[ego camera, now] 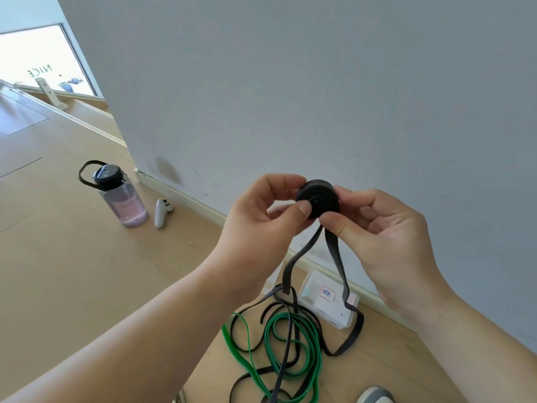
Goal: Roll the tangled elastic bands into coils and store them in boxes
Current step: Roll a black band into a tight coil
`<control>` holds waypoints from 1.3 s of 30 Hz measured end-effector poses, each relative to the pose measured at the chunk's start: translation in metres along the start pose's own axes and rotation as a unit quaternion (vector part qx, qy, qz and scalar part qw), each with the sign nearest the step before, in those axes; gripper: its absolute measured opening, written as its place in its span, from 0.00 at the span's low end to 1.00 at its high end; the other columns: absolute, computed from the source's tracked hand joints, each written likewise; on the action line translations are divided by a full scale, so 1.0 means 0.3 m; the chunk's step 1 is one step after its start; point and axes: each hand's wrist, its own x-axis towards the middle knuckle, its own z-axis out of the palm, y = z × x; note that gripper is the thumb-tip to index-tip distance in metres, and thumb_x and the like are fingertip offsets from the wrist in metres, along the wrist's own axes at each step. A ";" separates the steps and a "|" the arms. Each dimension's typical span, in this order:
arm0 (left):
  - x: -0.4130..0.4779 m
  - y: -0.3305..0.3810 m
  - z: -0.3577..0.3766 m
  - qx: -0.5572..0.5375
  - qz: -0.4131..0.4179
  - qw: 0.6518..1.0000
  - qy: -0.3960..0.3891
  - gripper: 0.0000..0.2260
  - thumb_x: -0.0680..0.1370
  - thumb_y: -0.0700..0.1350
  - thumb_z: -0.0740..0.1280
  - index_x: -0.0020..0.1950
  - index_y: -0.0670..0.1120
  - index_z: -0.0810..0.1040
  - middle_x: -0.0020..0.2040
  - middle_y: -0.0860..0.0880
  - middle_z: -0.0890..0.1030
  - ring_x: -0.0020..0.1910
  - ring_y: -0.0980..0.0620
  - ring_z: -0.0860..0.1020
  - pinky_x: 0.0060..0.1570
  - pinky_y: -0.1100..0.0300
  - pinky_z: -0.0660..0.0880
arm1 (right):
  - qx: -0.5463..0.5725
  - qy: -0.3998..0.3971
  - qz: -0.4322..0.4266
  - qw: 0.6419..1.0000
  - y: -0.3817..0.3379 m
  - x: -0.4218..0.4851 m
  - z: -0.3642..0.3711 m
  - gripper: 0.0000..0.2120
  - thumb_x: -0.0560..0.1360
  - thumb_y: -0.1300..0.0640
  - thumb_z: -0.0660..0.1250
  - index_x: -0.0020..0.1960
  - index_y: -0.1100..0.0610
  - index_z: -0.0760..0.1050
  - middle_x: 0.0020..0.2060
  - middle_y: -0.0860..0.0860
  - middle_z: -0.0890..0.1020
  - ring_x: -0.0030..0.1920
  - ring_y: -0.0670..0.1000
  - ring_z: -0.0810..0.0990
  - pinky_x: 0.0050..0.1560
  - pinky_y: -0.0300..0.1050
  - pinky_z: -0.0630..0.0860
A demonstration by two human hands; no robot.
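Observation:
A black elastic band is partly wound into a tight coil, held up in front of the wall. My left hand pinches the coil from the left with thumb and fingers. My right hand pinches it from the right and below. Two black strands hang from the coil down to the floor. There they join a tangle of black and green bands. A white box with a red-framed label stands on the floor against the wall, behind the hanging strands.
A clear pink water bottle with a black lid stands on the wooden floor at left. A white controller lies beside it. The grey wall and its skirting run close behind. A grey-white object shows at the bottom edge.

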 end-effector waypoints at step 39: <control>-0.011 -0.018 0.004 0.356 0.104 0.928 -0.036 0.16 0.73 0.35 0.76 0.56 0.51 0.83 0.46 0.57 0.87 0.47 0.62 0.85 0.47 0.67 0.81 | -0.243 -0.068 -0.125 0.960 -0.002 0.013 -0.060 0.13 0.71 0.69 0.77 0.48 0.52 0.88 0.43 0.44 0.88 0.47 0.42 0.87 0.52 0.32 0.80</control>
